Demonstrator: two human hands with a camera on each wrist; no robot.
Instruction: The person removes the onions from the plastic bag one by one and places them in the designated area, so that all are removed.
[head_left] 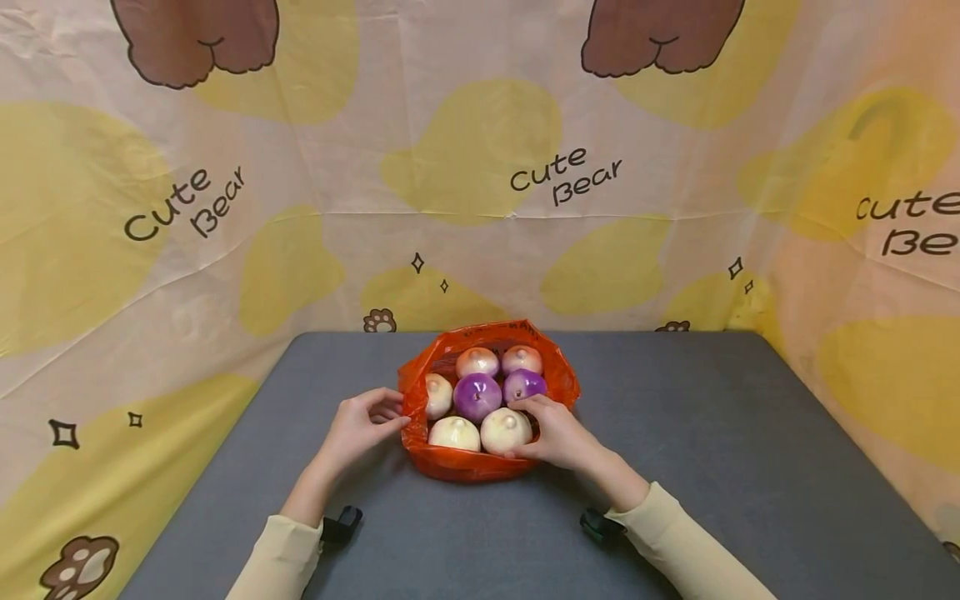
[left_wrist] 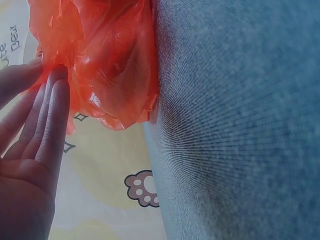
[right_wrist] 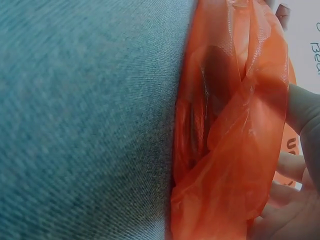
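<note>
An orange-red plastic bag (head_left: pixel 468 469) stands with its mouth spread wide and its rim rolled down. Inside sit several onions: two white ones at the front, two purple onions (head_left: pixel 477 397) in the middle, a pale one at the left and two brownish onions (head_left: pixel 477 362) at the back. My left hand (head_left: pixel 362 427) pinches the left edge of the bag between thumb and fingers. Reaching in over the right rim, my right hand (head_left: pixel 561 435) grips the front right white onion (head_left: pixel 503 430), fingers behind it and thumb in front. In the right wrist view the bag wall (right_wrist: pixel 240 165) partly hides that hand.
The bag rests on a dark grey table (head_left: pixel 675 433), toward its back edge. Behind hangs a patterned cloth (head_left: pixel 465 150) with bear prints and lettering. A dark wrist strap (head_left: pixel 342 525) shows at each sleeve cuff.
</note>
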